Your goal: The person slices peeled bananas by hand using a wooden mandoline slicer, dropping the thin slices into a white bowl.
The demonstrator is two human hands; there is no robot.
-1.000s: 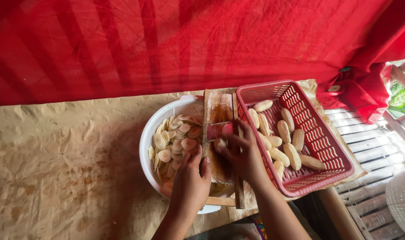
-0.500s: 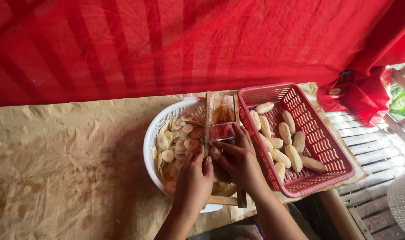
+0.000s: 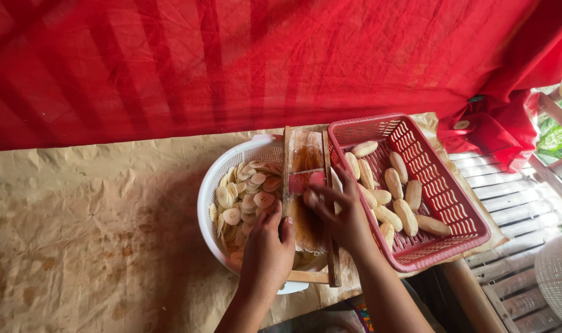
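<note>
A peeled banana, pinched in the right hand, is sliced on a wooden slicer gripped by the left hand over a white basket; steady downward strokes seem needed.

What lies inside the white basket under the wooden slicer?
The white basket holds pale round banana slices left of the wooden slicer. The slicer and both hands cover whatever lies beneath them.
</note>
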